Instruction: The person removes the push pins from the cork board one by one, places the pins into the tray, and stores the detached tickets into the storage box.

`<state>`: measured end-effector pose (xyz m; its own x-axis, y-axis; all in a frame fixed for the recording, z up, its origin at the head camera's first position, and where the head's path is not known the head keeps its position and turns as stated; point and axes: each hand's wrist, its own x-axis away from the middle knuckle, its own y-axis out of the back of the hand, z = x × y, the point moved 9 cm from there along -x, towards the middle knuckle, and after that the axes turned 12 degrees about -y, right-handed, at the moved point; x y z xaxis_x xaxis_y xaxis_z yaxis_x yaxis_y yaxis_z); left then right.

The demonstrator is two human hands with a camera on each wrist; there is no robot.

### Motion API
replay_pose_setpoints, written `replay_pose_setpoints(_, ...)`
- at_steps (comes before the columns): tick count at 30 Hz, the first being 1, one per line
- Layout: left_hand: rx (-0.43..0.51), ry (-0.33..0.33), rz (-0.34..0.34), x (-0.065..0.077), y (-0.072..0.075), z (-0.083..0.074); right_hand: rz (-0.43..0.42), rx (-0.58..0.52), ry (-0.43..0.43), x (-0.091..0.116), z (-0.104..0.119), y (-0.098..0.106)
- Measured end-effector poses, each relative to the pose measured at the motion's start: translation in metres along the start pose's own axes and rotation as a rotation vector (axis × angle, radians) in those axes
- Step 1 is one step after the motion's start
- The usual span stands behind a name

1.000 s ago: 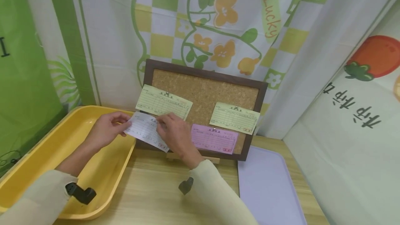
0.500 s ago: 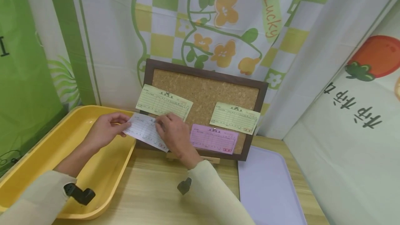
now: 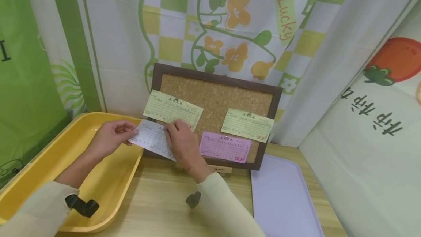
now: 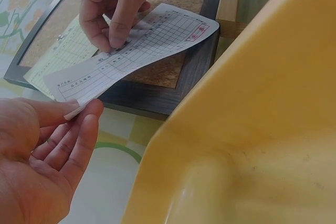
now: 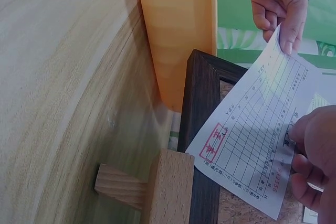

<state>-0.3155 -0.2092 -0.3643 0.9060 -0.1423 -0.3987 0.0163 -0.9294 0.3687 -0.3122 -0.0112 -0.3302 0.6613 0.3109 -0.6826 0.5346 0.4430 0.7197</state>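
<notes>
My left hand [image 3: 113, 138] pinches the left end of a white receipt slip [image 3: 152, 138] between thumb and fingers. The slip slants across the lower left of a framed cork board [image 4: 157, 74] and bows a little. At its top middle, the thumb and curled fingers of my right hand [image 3: 184, 143] pinch close together; I cannot tell whether a pin is between these fingertips. In the right wrist view, a red stamp [image 5: 212, 142] marks the slip's free corner. A yellow slip [image 3: 171, 107] hangs just above, partly covered. A pink slip [image 3: 225, 147] hangs right of my right hand.
Another yellow slip [image 3: 247, 123] is pinned at the board's right. A wooden stand [image 5: 168, 187] holds the board up on the table [image 3: 158, 196]. A deep yellow tray [image 3: 121, 189] stands at left under my left forearm, and a flat lilac tray [image 3: 283, 193] lies at right.
My right hand has shifted slightly at the white slip's top edge, its fingers drawn closer together. The left hand stays on the slip's left end, almost still.
</notes>
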Motion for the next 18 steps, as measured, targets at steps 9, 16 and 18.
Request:
replay_pose_setpoints(9,-0.01,0.0,0.001,0.003,0.001,-0.003,0.003,0.039,0.018,0.0,0.005,0.001)
replay_pose_setpoints(16,0.002,-0.007,-0.009,0.003,0.001,-0.005,-0.001,0.077,0.053,0.001,0.011,0.003)
replay_pose_setpoints(18,0.019,-0.01,-0.011,0.003,0.001,-0.005,-0.013,0.084,0.062,0.001,0.011,0.003)
